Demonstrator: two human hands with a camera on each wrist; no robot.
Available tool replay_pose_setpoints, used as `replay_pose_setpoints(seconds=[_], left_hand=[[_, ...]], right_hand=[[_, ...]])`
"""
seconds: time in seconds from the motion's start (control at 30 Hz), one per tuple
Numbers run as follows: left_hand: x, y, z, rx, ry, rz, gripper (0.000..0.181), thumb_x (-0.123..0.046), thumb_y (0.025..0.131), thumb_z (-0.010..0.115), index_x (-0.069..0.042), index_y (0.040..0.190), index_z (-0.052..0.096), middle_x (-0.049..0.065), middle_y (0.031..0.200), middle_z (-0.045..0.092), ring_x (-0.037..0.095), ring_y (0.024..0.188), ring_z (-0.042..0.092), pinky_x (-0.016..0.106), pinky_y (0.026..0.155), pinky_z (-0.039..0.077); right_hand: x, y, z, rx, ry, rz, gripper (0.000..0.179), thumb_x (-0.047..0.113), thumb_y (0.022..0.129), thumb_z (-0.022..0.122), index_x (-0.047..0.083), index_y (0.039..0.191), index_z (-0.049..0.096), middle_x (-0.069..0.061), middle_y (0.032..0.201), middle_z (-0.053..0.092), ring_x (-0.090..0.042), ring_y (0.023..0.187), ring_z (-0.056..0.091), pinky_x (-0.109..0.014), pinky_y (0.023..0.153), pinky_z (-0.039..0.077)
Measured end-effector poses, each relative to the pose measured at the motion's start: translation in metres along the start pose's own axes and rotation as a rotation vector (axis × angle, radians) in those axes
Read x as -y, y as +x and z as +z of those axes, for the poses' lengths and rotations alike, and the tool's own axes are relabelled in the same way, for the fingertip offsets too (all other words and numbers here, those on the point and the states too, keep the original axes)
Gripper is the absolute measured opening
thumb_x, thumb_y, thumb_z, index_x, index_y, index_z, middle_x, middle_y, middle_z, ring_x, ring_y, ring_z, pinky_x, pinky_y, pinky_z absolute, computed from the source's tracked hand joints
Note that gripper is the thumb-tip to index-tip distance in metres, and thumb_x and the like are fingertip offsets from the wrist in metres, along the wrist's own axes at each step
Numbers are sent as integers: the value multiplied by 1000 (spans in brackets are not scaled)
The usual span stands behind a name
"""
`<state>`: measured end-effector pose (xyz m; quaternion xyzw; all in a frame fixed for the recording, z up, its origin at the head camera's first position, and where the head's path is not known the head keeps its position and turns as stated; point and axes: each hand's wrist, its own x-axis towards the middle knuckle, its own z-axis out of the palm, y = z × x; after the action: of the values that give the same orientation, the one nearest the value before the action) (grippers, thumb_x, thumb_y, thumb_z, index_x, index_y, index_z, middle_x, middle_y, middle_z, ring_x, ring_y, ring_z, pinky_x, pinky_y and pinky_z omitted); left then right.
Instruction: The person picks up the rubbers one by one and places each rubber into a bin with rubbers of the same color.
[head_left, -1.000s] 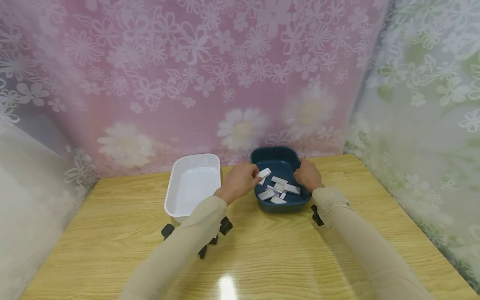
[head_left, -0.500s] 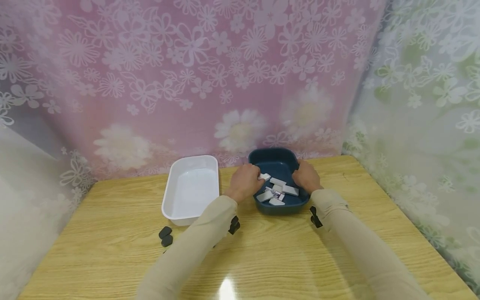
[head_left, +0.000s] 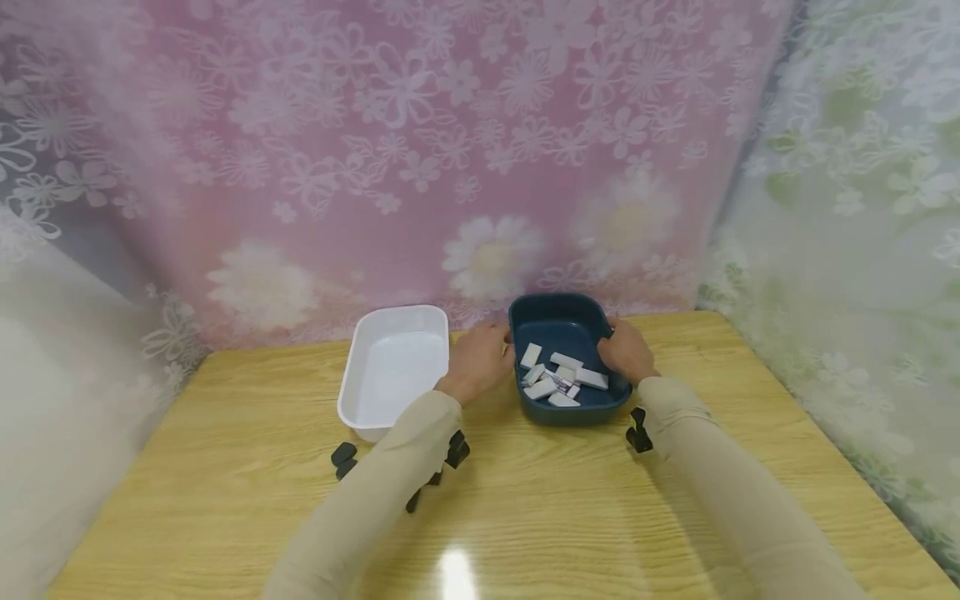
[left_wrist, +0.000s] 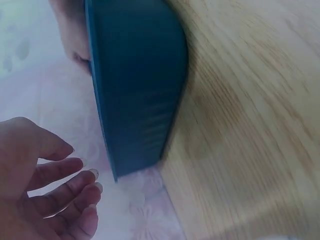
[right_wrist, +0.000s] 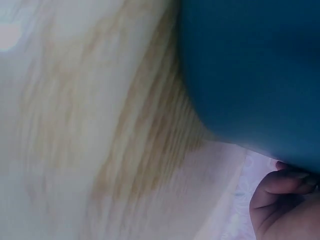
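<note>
Pink floral cloth [head_left: 397,158] fills the upper centre of the frame. Wood-grain tabletop [head_left: 577,508] spans the lower part. Beige sleeves [head_left: 750,492] reach in from the bottom edge. Dark blue tub [head_left: 558,331] stands right of centre on the tabletop; white tub [head_left: 393,379] stands left of centre, a gap between the two. Right hand [head_left: 628,352], right of centre: grip curled onto the blue tub's right rim, holding it. Left hand [head_left: 476,360], mid-frame, near the blue tub's left wall; left wrist view shows its grip loose, fingers bent and spread, apart from the tub. Black pieces [head_left: 344,453], lower left of centre, beside the left sleeve; identity unclear. White blocks [head_left: 592,379] lie jumbled inside the blue tub, mostly its lower half, some overlapping, one bearing dark print.
</note>
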<state>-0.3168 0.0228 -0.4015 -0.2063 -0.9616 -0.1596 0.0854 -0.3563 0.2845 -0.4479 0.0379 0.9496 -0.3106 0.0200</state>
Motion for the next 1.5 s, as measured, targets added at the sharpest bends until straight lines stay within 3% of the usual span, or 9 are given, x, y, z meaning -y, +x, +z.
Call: replay_pose_setpoints(seconds=[0.1, 0.17, 0.3, 0.47, 0.67, 0.8, 1.1, 1.33, 1.5], left_hand=[[10, -3, -8, 0, -29, -25, 18, -21, 94, 56, -12, 104, 68, 3, 98, 64, 18, 79, 61, 36, 63, 51], [18, -6, -13, -4, -44, -42, 19, -19, 94, 55, -11, 106, 68, 3, 99, 65, 18, 77, 60, 35, 62, 51], [31, -15, -22, 26, -62, -81, 24, -20, 95, 53, -10, 112, 67, 5, 106, 62, 20, 84, 59, 35, 68, 50], [53, -26, -34, 37, -64, -117, 28, -21, 96, 52, -10, 118, 63, 9, 113, 58, 26, 96, 58, 38, 75, 49], [89, -37, -48, 17, -26, -173, 28, -23, 96, 53, -7, 116, 63, 13, 117, 56, 30, 100, 56, 42, 81, 47], [115, -45, -53, 2, -13, -214, 31, -23, 95, 52, -4, 118, 61, 16, 118, 54, 33, 101, 54, 45, 81, 46], [163, -74, -53, -18, -14, -340, 41, -24, 93, 55, -2, 128, 52, 20, 121, 49, 36, 108, 48, 49, 83, 45], [186, -89, -50, 14, -57, -420, 53, -26, 93, 55, 4, 134, 43, 27, 129, 44, 41, 115, 44, 54, 87, 44], [197, -93, -45, 40, -135, -453, 56, -29, 94, 53, 5, 137, 39, 29, 135, 39, 44, 119, 43, 57, 90, 42]], right_hand=[[0, 3, -1, 3, 70, -17, 57, 13, 94, 39, -4, 147, 27, -29, 144, 35, -42, 104, 53, -45, 69, 45], [0, 5, 0, 13, 122, -30, 56, 16, 96, 40, -6, 147, 25, -30, 145, 31, -45, 115, 48, -49, 83, 46], [-1, 5, 0, 50, 152, -41, 64, 34, 101, 40, -9, 146, 22, -33, 145, 28, -47, 129, 33, -56, 101, 33], [-2, 0, -10, 14, 135, -60, 81, 53, 99, 36, -10, 147, 17, -37, 140, 32, -49, 126, 36, -57, 100, 33], [14, -3, -26, -135, 72, -178, 72, 47, 98, 42, -1, 149, 24, -34, 145, 21, -53, 130, 23, -65, 100, 24], [37, -5, -27, -135, 41, -279, 65, 40, 99, 45, 2, 149, 27, -30, 149, 17, -50, 134, 15, -67, 100, 20], [97, -9, 22, -22, -19, -408, 52, 26, 99, 47, 3, 144, 38, -24, 152, 14, -47, 137, 11, -64, 103, 20], [139, -16, 61, 56, 0, -424, 48, 26, 99, 48, 8, 143, 42, -20, 154, 12, -46, 137, 12, -62, 101, 27], [159, -21, 81, 77, -16, -469, 49, 23, 97, 52, 4, 141, 43, -23, 152, 17, -47, 135, 18, -61, 102, 26]])
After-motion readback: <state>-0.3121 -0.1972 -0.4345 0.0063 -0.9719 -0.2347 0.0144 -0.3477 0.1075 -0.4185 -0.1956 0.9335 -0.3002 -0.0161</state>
